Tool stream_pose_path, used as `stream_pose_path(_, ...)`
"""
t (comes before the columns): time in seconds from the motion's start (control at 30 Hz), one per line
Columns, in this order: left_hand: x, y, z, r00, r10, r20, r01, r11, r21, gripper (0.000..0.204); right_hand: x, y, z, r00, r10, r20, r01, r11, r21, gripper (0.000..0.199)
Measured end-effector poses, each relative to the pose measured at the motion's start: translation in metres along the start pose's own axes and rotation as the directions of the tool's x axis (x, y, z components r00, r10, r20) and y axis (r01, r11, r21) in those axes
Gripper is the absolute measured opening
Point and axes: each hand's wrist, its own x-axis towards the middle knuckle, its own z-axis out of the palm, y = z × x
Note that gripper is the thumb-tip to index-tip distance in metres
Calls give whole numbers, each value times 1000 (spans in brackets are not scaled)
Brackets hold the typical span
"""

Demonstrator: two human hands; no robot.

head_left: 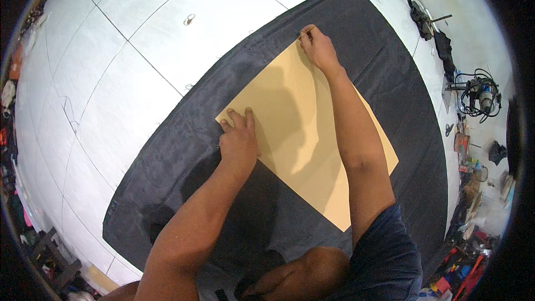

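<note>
Head view: a tan card pattern (304, 134) lies centred on black fabric (184, 150). The left hand (238, 139) presses flat, fingers spread, on its 9 o'clock corner. The right hand (317, 47) pinches a marker (307, 32) at the 12 o'clock corner; any traced outline is too faint to tell.

Black fabric (184, 150), tan paper pattern (304, 128), white tiled floor (139, 56)

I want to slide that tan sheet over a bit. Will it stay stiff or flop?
The tan sheet lies dead flat with straight, crisp edges, so it is probably stiff card. It looks thin, likely light. The left hand presses it onto the black fabric, suggesting it could otherwise shift.
</note>
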Motion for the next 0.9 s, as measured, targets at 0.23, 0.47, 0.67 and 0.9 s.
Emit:
stream_pose_path(0.23, 0, 0, -4, 1000, -11, 25, 11, 1000, -14, 110, 10, 11, -3, 997, 42, -69, -41, 999, 14, 27)
stream_pose_path(0.47, -1, 4, -6, 1000, -18, 16, 18, 1000, 1, 109, 14, 22, -1, 995, 52, -84, -46, 996, 75, 25)
stream_pose_path(0.67, 0, -2, 8, 999, 1, -51, 3, 998, 64, 107, 22, 22, 7, 985, 57, -161, -55, 998, 16, 24)
stream_pose_path(0.9, 0, 0, -1, 1000, 11, -21, -10, 999, 40, 110, 27, 38, 10, 981, 35, -189, -23, 998, 66, 22)
